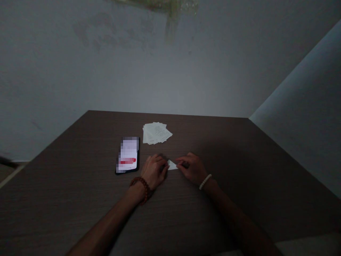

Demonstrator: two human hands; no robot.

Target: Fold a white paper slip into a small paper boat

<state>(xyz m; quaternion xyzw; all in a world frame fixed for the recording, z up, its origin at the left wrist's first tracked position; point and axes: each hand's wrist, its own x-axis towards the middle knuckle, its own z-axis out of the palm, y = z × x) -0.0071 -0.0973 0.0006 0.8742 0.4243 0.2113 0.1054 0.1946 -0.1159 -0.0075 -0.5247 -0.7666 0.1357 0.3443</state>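
Observation:
A small white piece of paper (172,165) lies low over the table between my two hands, its upper edge slanting like a fold. My left hand (154,170), with a brown bead bracelet at the wrist, pinches the paper's left end. At its right end, the thumb and fingers of my right hand (192,167) close on the paper; a pale bead bracelet circles that wrist. Beyond my left hand rests a loose, fanned pile of white printed papers (156,133). Part of the held paper is hidden by my fingers.
To the left of my left hand, a phone (128,155) lies face up with its screen lit. The dark brown wooden table (80,199) reaches back to a grey wall (160,81) with stains and peeled patches. Another wall (311,117) borders its right side.

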